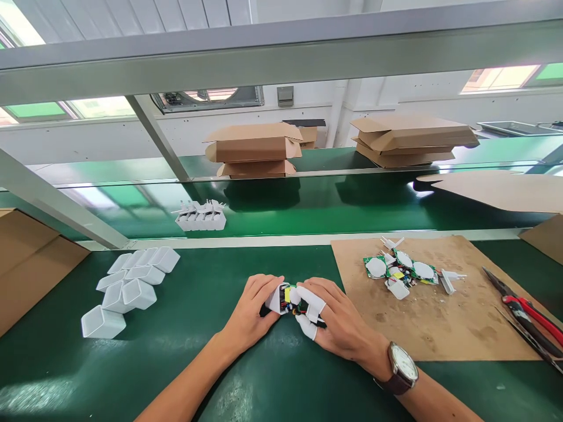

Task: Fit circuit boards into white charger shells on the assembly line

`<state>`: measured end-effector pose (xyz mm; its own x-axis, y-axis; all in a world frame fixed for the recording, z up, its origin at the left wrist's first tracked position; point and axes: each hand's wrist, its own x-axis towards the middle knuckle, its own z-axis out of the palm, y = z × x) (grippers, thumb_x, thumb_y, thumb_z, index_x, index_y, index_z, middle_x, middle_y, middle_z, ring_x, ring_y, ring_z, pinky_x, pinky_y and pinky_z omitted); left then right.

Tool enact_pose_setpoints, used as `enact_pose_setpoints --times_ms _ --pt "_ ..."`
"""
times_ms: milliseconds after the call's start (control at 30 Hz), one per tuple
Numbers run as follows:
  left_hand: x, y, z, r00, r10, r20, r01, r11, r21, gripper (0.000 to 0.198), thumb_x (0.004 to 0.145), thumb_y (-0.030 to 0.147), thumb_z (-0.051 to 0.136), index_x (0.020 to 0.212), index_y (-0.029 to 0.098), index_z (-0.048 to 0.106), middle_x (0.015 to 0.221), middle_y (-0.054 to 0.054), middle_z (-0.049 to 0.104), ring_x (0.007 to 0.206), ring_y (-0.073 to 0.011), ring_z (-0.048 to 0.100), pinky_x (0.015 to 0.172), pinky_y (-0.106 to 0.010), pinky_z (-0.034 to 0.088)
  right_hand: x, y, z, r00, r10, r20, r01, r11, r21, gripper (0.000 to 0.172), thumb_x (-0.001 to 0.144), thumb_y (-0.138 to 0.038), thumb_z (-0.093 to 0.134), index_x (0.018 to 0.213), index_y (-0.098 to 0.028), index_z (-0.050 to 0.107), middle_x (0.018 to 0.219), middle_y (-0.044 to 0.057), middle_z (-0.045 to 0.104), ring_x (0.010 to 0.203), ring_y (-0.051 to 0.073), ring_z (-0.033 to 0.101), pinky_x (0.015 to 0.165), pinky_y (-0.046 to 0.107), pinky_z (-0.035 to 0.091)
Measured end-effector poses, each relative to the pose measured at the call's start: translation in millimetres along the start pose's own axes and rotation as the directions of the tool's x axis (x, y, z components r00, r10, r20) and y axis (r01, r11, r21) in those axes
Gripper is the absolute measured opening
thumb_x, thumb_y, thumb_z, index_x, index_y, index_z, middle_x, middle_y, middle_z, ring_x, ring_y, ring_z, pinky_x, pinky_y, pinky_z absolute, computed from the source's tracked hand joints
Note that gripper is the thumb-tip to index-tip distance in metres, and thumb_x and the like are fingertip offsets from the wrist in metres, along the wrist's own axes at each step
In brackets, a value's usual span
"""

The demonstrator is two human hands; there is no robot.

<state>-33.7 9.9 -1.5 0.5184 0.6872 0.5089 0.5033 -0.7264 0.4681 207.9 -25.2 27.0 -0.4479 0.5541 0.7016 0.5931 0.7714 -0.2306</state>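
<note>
hands: left hand (253,313) and right hand (341,322) are close together, both clamped on one shell (276,299), low on the green surface (272,375); the right fingertips wear white cots.
in hand: a board (289,293) sits partly in the shell's mouth with its parts showing; it looks part-seated, not closed.
done: a row of pinned units (201,218) stands on the belt (308,205) beyond the rail, well apart from the hands.
left: empty shells (132,284) are heaped to the left; loose boards (402,269) and pin caps lie on the cardboard sheet (440,328) to the right.
judgement: likely mid-run, with several pieces not yet joined.
tools: cutters (528,313) lie at the sheet's right edge, untouched.
</note>
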Motion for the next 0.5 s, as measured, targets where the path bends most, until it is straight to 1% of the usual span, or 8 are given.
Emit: enact_pose_setpoints --times_ms 200,400,500 --pt "0.4 -0.4 0.6 1.000 0.022 -0.008 -0.022 1.000 -0.002 0.061 0.092 0.012 0.065 0.148 0.026 0.044 0.128 -0.010 0.063 0.118 -0.0260 0.057 0.103 -0.046 0.052 0.8 1.7 -0.6 1.000 -0.007 0.001 0.007 1.000 0.013 0.063 0.095 -0.012 0.058 0.153 -0.020 0.036 0.121 0.014 0.069 0.115 0.029 0.065 0.093 0.050 0.062" --pt "0.7 -1.2 0.6 0.999 0.037 -0.021 -0.037 0.999 -0.005 0.060 0.094 0.016 0.066 0.148 0.028 0.044 0.127 -0.011 0.063 0.117 -0.0265 0.058 0.101 -0.046 0.053 -0.5 4.7 1.3 1.000 -0.013 0.004 0.013 1.000 0.021 0.061 0.095 -0.012 0.058 0.152 -0.016 0.036 0.121 0.016 0.069 0.115 0.030 0.064 0.092 0.050 0.062" --pt "0.3 -1.7 1.2 0.999 0.032 -0.017 -0.033 0.999 -0.005 0.061 0.094 0.019 0.067 0.150 0.028 0.043 0.129 -0.011 0.063 0.117 -0.0267 0.058 0.101 -0.047 0.053 -1.4 5.4 0.6 1.000 0.009 0.018 -0.010 0.999 0.034 0.064 0.096 -0.014 0.058 0.155 -0.019 0.033 0.123 0.015 0.069 0.116 0.030 0.064 0.093 0.051 0.061"
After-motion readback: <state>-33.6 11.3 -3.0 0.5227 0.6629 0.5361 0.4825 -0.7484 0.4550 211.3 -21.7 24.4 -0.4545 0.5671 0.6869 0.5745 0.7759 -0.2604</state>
